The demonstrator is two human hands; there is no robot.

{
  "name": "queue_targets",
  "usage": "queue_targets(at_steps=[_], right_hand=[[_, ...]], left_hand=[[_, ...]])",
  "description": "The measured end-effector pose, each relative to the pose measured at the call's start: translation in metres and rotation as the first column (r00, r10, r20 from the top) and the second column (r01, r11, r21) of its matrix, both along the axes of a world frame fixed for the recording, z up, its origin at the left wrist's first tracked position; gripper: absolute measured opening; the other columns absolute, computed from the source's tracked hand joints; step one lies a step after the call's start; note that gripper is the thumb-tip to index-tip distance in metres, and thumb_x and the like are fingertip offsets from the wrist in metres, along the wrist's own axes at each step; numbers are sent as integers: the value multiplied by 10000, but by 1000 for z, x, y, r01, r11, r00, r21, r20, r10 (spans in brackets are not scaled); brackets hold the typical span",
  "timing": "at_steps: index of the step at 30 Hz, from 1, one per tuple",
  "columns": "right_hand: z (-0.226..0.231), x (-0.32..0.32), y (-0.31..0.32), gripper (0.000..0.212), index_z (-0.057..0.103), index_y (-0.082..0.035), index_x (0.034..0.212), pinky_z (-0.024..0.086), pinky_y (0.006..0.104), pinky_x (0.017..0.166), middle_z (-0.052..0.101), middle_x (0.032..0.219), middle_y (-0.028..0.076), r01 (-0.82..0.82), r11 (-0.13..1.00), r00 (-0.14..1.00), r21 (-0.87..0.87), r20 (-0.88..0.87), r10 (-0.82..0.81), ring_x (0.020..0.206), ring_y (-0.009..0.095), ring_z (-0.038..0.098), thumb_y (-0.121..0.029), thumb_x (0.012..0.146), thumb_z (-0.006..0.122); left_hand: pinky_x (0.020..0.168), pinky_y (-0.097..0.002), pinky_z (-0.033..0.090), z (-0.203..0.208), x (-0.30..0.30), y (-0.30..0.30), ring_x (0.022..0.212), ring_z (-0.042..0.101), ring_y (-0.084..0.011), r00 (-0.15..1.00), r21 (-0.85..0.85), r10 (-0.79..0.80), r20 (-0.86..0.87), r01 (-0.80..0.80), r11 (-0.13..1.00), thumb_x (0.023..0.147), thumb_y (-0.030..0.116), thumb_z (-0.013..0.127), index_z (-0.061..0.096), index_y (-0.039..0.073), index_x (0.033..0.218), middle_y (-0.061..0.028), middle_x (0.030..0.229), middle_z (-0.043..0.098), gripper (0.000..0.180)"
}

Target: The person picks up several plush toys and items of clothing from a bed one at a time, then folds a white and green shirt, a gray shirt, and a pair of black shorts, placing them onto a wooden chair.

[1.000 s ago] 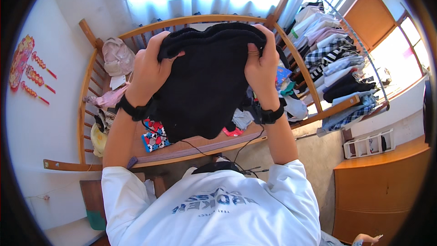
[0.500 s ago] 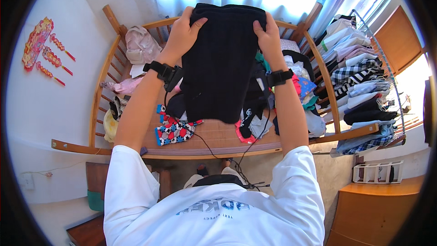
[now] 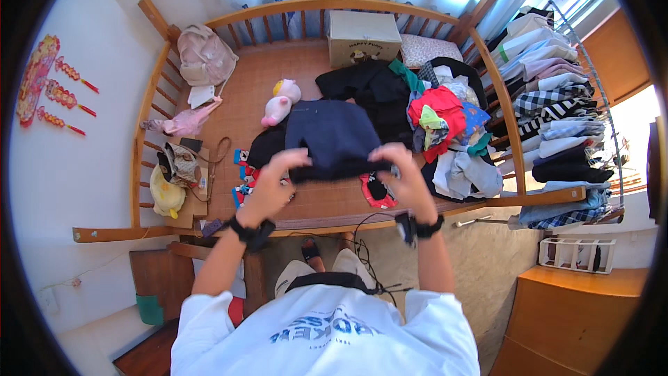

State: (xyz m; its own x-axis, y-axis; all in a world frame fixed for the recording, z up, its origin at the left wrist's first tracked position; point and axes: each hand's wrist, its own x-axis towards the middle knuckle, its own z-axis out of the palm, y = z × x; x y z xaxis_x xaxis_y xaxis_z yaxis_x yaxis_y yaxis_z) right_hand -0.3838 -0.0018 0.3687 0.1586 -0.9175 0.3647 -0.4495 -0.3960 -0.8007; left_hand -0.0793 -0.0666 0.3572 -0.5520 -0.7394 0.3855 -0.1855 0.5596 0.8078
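Note:
A dark navy-black garment point(image 3: 332, 136) hangs low over the bed, its near edge bunched and blurred by motion; its exact kind does not show. My left hand point(image 3: 273, 184) pinches its near left corner. At the near right corner my right hand point(image 3: 405, 179) grips it, thumb and fingers closed on the cloth. Patterned red, white and blue clothing point(image 3: 243, 177) lies partly hidden beside my left hand. Beyond the garment is a heap of black clothes point(image 3: 369, 83), and a pink plush toy point(image 3: 280, 103) lies to its left.
A pile of coloured clothes point(image 3: 445, 115) and pale clothing point(image 3: 466, 175) lie at the bed's right. A box point(image 3: 363, 38) stands at the back. A pink backpack point(image 3: 205, 59) and yellow plush point(image 3: 167, 193) line the left rail. Hanging clothes point(image 3: 550, 104) crowd the right; cables point(image 3: 365, 254) trail down in front.
Both hands have come down and toward me with the dark garment, which was held up high and hanging long. The box and plush toy behind it are now in sight.

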Motion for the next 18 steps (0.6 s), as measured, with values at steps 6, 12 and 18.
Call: queue_targets(at_steps=[6, 12, 18], right_hand=[[-168, 34, 112, 360, 646, -95, 1089, 347, 373, 962, 633, 1092, 64, 91, 873, 993, 480, 26, -118, 1073, 256, 551, -29, 738, 695], [-315, 52, 166, 366, 642, -104, 1140, 375, 358, 928, 672, 949, 125, 111, 651, 987, 751, -9, -158, 964, 260, 611, -86, 781, 711], [-400, 53, 119, 367, 592, -54, 1207, 487, 386, 858, 661, 989, 224, 207, 594, 916, 777, 59, -396, 969, 355, 629, -84, 847, 656]], left_hand=[[1072, -441, 378, -163, 36, 102, 1222, 524, -356, 970, 341, -204, 133, 148, 928, 682, -129, 546, 610, 34, 1124, -170, 1230, 608, 475], [902, -363, 487, -292, 42, 161, 1072, 629, -320, 957, 800, -222, 188, -18, 600, 815, -21, 619, 564, 16, 1177, -196, 1122, 642, 368], [800, -321, 484, -374, 15, 113, 880, 597, -162, 950, 780, 73, 303, -292, 554, 895, 160, 671, 532, -31, 1204, -140, 955, 658, 389]])
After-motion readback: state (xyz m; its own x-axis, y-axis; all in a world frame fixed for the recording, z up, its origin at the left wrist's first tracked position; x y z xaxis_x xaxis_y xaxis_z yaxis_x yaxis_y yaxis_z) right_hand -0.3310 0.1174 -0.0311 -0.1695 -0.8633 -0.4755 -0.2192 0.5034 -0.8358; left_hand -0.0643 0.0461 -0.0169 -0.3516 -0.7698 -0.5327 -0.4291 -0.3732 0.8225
